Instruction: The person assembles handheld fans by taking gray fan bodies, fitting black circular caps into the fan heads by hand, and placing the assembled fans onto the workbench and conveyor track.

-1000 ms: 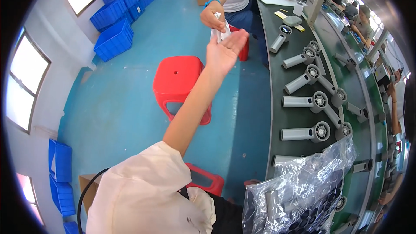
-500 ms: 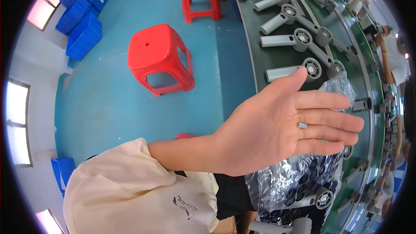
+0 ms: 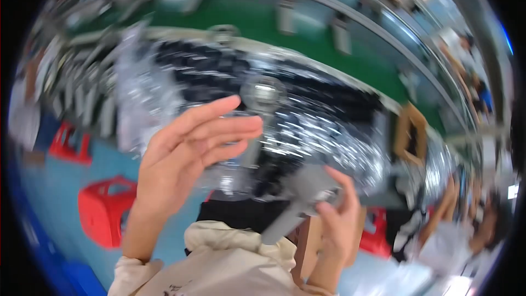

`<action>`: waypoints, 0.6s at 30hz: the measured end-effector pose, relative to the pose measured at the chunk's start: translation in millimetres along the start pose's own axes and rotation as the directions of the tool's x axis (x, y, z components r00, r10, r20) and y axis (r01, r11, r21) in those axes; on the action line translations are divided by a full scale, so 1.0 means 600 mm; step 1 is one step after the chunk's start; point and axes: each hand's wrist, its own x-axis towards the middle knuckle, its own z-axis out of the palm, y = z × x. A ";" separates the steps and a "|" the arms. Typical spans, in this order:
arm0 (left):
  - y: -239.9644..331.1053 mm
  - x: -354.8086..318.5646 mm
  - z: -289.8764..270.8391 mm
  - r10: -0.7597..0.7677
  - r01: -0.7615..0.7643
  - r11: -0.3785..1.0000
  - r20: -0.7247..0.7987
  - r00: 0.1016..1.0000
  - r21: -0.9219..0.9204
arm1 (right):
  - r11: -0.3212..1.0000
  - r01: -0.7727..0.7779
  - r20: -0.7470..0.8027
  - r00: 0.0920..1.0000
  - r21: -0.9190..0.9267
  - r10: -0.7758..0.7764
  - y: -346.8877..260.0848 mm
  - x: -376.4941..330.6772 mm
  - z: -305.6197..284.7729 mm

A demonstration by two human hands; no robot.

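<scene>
My right hand [image 3: 341, 219] grips a grey handheld fan [image 3: 311, 186] by its round head, and the fan's handle slants down to the left. Raised over the bench, my left hand [image 3: 189, 151] is open, its fingers stretched out and holding nothing. Just beyond its fingertips another grey fan [image 3: 267, 93] lies on clear plastic wrap [image 3: 323, 140], head away from me. Rows of dark parts [image 3: 203, 66] show under the plastic, too blurred to make out. Motion smears much of the picture.
Several grey fans [image 3: 90, 93] lie at the bench's left. Behind runs a green conveyor [image 3: 246, 8] carrying more fans. An opened cardboard box [image 3: 412, 134] stands at right, a carton [image 3: 308, 246] by my right forearm. A red stool [image 3: 104, 214] is at left; a co-worker [image 3: 449, 230] sits at right.
The view has swung right, from the floor and bench end to the plastic-covered bench. My right hand with the fan has come into view. My left hand stays open and now points up and away.
</scene>
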 end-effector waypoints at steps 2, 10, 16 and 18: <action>-0.031 0.084 0.094 -0.110 0.038 0.978 0.346 0.932 0.207 | 0.977 -0.115 -0.010 0.993 0.180 0.119 -0.003 -0.032 -0.021; -0.305 0.220 0.455 -0.168 -0.629 0.656 0.894 0.416 0.417 | 0.890 -0.153 -0.141 0.962 0.430 0.233 0.037 -0.171 -0.080; -0.485 0.245 0.656 0.109 -0.903 0.414 0.979 0.170 0.111 | 0.895 -0.181 -0.241 0.924 0.407 0.296 0.068 -0.212 -0.105; -0.530 0.242 0.723 0.045 -0.891 0.429 0.981 0.187 0.150 | 0.926 -0.142 -0.322 0.910 0.349 0.261 0.082 -0.229 -0.109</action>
